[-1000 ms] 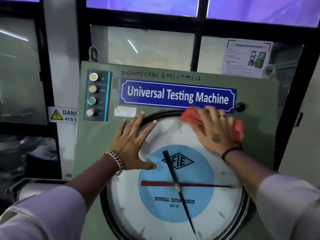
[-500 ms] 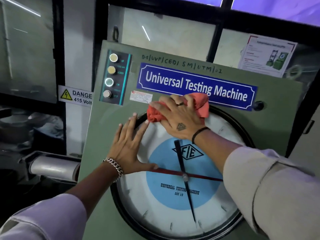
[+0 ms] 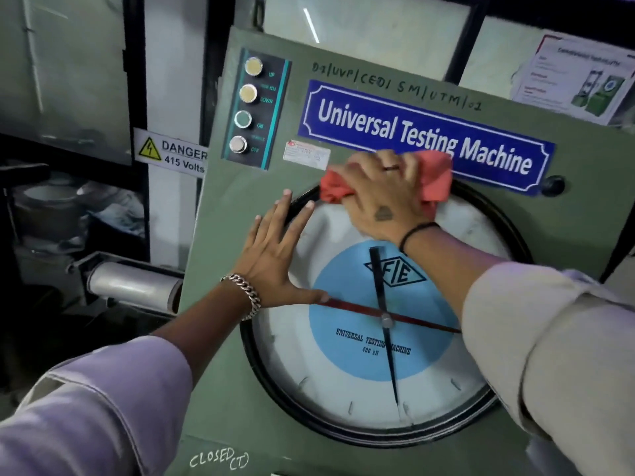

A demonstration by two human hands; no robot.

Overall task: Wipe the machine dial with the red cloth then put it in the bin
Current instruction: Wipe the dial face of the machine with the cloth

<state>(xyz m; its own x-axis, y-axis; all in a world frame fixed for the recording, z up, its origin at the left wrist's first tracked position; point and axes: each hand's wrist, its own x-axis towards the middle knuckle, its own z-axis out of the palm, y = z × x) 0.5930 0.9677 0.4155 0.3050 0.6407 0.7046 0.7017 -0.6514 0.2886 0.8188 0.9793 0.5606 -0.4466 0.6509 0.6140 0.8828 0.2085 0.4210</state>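
The machine dial is a large round white face with a blue centre, a black pointer, a red pointer and a black rim, set in a green panel. My right hand presses the crumpled red cloth against the dial's top edge, just under the blue nameplate. Cloth shows on both sides of the hand. My left hand lies flat with spread fingers on the dial's upper left, its thumb reaching the red pointer. No bin is in view.
The green machine panel carries a column of push buttons at its upper left and a black knob at the right. A 415 Volts danger sign and a metal cylinder are at the left.
My right hand has slid the red cloth leftward along the top of the dial, from its upper right to its top left. My left hand has stayed flat on the glass.
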